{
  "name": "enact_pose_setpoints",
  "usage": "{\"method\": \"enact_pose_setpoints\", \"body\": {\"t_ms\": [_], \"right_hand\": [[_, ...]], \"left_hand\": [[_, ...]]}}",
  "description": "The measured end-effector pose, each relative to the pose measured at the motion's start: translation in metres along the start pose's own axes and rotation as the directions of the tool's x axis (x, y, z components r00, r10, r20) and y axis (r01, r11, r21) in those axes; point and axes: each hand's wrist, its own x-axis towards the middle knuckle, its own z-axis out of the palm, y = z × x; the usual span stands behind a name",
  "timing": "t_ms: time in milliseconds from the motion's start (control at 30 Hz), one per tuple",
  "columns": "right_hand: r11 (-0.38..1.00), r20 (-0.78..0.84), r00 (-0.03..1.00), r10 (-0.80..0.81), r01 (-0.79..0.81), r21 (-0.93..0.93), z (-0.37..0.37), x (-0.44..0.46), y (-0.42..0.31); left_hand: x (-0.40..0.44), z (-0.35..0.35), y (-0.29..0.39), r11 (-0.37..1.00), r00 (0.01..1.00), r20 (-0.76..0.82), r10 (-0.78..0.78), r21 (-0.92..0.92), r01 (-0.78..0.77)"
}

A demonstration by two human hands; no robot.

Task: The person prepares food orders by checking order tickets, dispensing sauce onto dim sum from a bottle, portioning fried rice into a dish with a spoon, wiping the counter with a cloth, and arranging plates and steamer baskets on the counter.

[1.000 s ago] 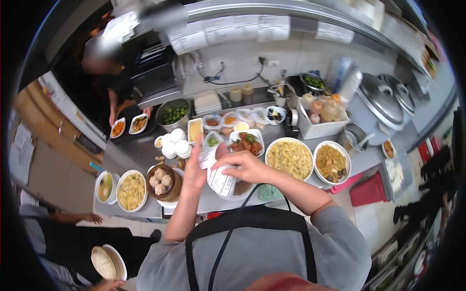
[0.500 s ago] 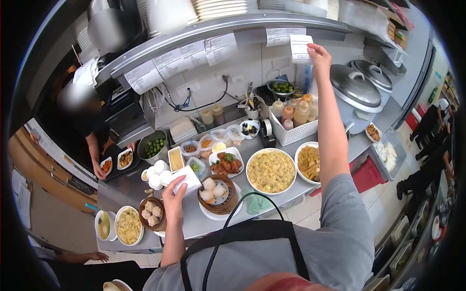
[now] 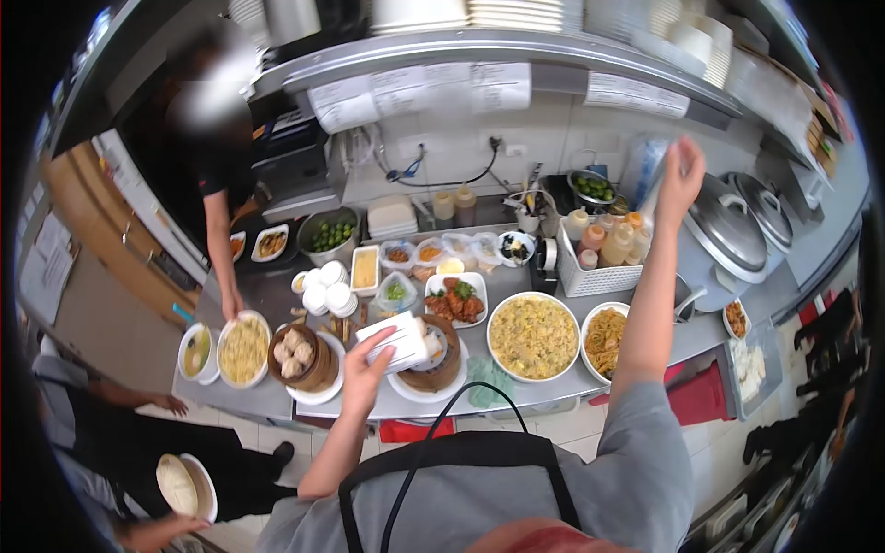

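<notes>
Above the steel counter (image 3: 263, 290): white paper slips (image 3: 398, 343), stacked, clamped between thumb and fingers of the left hand (image 3: 366, 373), partly hiding a bamboo steamer (image 3: 442, 370). Right hand (image 3: 684, 175): raised below a hung printed sheet (image 3: 636, 94), fingers curled, fingertip contact indeterminable. Apparent step: handling slips. Next move, as judged: would require separating one slip.

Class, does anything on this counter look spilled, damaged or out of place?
A crumpled green item, possibly cloth, lies on the counter beside the fried rice; it looks odd so near food. No clear spill or damage shows.
</notes>
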Motion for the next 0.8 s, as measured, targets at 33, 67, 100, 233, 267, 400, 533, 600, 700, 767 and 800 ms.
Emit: {"method": "enact_pose_setpoints", "body": {"t_ms": [33, 67, 100, 233, 267, 400, 533, 600, 700, 767, 800], "right_hand": [[0.997, 0.200, 0.978, 0.067, -0.074, 0.028, -0.005, -0.039, -0.021], [0.958, 0.383, 0.910, 0.160, -0.236, 0.161, -0.005, -0.084, -0.051], [0.980, 0.561, 0.828, 0.024, -0.130, 0.150, -0.009, -0.126, -0.077], [0.646, 0.886, 0.324, 0.333, -0.762, 0.036, -0.056, -0.253, -0.178], [0.641, 0.880, 0.322, 0.348, -0.767, 0.026, -0.072, -0.265, -0.190], [0.766, 0.840, 0.301, 0.452, -0.613, -0.192, -0.143, -0.282, -0.225], [0.924, 0.799, 0.468, 0.377, -0.136, -0.357, -0.229, -0.264, -0.245], [0.849, 0.707, 0.630, 0.321, 0.140, -0.509, -0.285, -0.236, -0.240], [0.563, 0.509, 0.838, 0.195, 0.329, -0.758, -0.386, -0.158, -0.257], [0.336, 0.404, 0.912, 0.072, 0.360, -0.871, -0.465, -0.107, -0.285], [0.266, 0.365, 0.931, 0.006, 0.350, -0.898, -0.509, -0.078, -0.307]], "left_hand": [[-0.004, 0.007, -0.001, 0.997, 0.999, 0.041, 0.013, -0.080, -0.010], [-0.009, 0.013, -0.001, 0.994, 0.996, 0.082, 0.023, -0.107, -0.014], [-0.014, 0.021, -0.004, 0.982, 0.992, 0.129, 0.000, -0.190, 0.024], [-0.052, 0.049, -0.016, 0.942, 0.955, 0.285, 0.082, -0.334, 0.018], [-0.065, 0.052, -0.014, 0.930, 0.945, 0.317, 0.079, -0.364, 0.044], [-0.110, 0.056, -0.012, 0.929, 0.898, 0.411, 0.156, -0.370, 0.007], [-0.157, 0.080, -0.039, 0.947, 0.835, 0.549, 0.031, -0.284, 0.152], [-0.174, 0.097, -0.076, 0.979, 0.814, 0.544, 0.204, -0.089, -0.186], [-0.205, 0.117, -0.134, 0.984, 0.805, 0.592, 0.031, 0.123, -0.128], [-0.221, 0.118, -0.214, 0.948, 0.710, 0.703, 0.045, 0.194, -0.253], [-0.230, 0.112, -0.273, 0.914, 0.677, 0.736, 0.000, 0.274, -0.298]]}}
